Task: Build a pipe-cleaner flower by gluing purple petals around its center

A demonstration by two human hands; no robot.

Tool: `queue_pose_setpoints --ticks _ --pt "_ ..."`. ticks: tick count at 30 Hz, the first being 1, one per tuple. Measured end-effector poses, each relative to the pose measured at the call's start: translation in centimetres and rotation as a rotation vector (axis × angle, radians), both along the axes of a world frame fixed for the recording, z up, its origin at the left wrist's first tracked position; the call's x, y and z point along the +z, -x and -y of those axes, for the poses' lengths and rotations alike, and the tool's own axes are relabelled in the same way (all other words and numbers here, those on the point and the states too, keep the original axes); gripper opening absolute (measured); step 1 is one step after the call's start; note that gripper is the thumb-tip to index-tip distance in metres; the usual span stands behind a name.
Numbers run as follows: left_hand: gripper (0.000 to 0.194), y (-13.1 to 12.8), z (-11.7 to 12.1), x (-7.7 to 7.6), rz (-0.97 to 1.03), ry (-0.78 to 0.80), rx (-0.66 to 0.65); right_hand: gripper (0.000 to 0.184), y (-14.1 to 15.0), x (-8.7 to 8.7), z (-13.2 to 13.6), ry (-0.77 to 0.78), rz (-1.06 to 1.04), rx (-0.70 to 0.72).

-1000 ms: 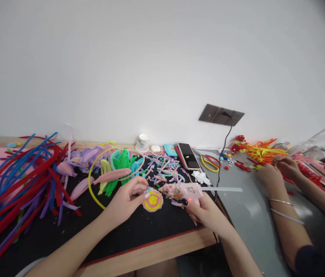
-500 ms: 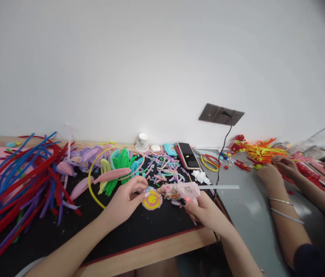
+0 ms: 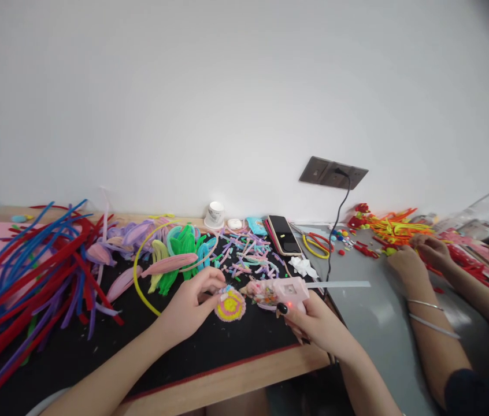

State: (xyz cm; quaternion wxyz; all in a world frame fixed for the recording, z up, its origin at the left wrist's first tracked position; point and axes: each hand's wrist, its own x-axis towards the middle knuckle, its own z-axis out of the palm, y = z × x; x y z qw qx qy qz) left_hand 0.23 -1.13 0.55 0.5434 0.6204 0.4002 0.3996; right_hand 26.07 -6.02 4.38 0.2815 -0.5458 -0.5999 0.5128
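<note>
My left hand (image 3: 196, 300) pinches a round fuzzy disc (image 3: 230, 304), yellow and pink in rings, with small blue and white bits at its top edge. It is held above the black mat (image 3: 175, 358). In my right hand (image 3: 314, 318) is a pink glue gun (image 3: 290, 290) with a lit red light; a clear glue stick (image 3: 340, 284) sticks out of its back. The gun's nozzle points left, close to the disc's right edge; whether it touches I cannot tell. Cut pipe cleaner pieces (image 3: 251, 254) lie scattered behind both hands.
Long red, blue and purple pipe cleaners (image 3: 54, 266) heap at left, beside green looped petals (image 3: 184, 248). At the back stand a paper cup (image 3: 215, 214), a phone (image 3: 285, 236) and yellow-handled pliers (image 3: 316, 247). A black cord (image 3: 335, 225) hangs from the socket (image 3: 333, 172). A co-worker's hands (image 3: 418, 260) are at right.
The glue gun in my right hand has shifted slightly right and down, away from the disc. The disc in my left hand has dropped a little, its face turned slightly.
</note>
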Motion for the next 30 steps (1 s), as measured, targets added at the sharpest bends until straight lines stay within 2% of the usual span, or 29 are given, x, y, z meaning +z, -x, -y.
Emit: queue_pose_setpoints --ticks 5,15,20,25,30 --pt "0.013 0.0 0.1 -0.2 -0.007 -0.033 -0.033 0.035 0.7 0.2 -0.3 -0.017 0.014 0.026" --pt "0.016 0.0 -0.4 0.1 0.06 -0.013 0.043 0.034 -0.5 -0.3 0.2 0.017 0.086 -0.022" --pt "0.015 0.2 -0.6 -0.3 0.068 -0.033 0.073 0.033 -0.8 -0.5 0.4 0.046 0.071 -0.015" --pt "0.014 0.2 -0.7 -0.7 0.074 -0.029 0.067 0.031 -0.7 -0.6 0.2 -0.003 0.032 -0.037" --pt "0.015 0.2 -0.7 -0.7 0.104 0.004 0.073 0.032 -0.5 -0.6 0.1 -0.013 0.018 0.003"
